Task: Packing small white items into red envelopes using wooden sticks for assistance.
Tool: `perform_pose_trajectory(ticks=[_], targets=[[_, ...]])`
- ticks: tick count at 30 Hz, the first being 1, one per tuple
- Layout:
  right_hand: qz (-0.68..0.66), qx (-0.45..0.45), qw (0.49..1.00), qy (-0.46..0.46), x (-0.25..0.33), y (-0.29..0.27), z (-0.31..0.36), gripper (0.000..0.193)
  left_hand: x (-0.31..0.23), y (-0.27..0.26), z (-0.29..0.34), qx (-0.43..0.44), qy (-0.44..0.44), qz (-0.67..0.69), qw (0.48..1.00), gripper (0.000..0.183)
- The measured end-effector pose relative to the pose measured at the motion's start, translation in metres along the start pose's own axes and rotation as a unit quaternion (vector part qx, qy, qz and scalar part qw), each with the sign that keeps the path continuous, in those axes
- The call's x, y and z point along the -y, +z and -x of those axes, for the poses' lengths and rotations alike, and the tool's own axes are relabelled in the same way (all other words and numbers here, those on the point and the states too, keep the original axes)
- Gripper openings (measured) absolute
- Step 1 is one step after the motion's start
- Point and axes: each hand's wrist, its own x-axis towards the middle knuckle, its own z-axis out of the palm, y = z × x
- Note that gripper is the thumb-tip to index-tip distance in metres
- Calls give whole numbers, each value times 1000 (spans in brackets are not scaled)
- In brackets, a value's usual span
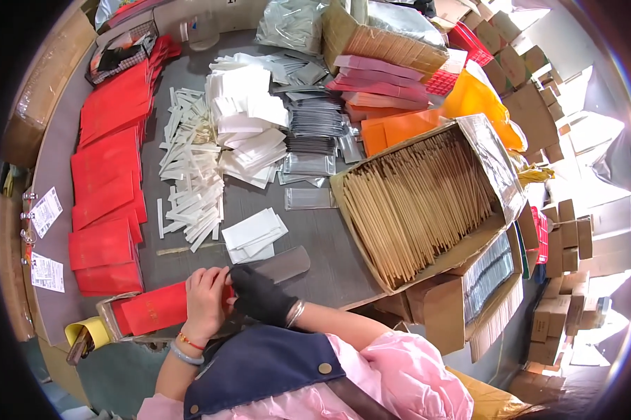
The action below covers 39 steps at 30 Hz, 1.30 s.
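My left hand (207,301) is bare, its fingers bent and pressed together over the right end of a red envelope (154,310). That envelope lies at the table's near edge, its left end by an open carton. My right hand (263,297), in a black glove, meets the left one with its fingers curled inward. From beside its knuckles a long, clear plastic sleeve (287,264) sticks out to the right. What either hand pinches is hidden between them. Just beyond lie a few white paper slips (256,234).
Red envelopes (105,175) line the left side. White strips (189,168), white papers (245,105) and dark plastic-wrapped packs (315,122) fill the middle. A carton of thin tan pieces (427,203) stands right, with orange envelopes (399,129) behind. A yellow holder (95,331) hangs near left.
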Motion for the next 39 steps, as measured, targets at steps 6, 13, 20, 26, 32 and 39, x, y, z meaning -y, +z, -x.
perform_pose_trajectory(ticks=[6,13,20,26,32,39], targets=[[390,42,918,-54,0,-35,0,63,-6,-36,-17,147,78,-70,983,44],[414,-60,908,20,26,-96,23,62,68,-116,-41,40,100,-133,985,21],[442,1,897,7,31,-68,22,63,32,-43,25,-76,-175,-92,977,74],[458,23,889,-25,39,-72,13,65,30,-5,30,-111,-259,-3,959,88],[443,86,892,-13,40,-62,3,63,29,-10,29,-92,-265,10,960,87],[323,93,939,-70,23,-6,-20,62,36,-21,16,-49,-230,16,972,77]])
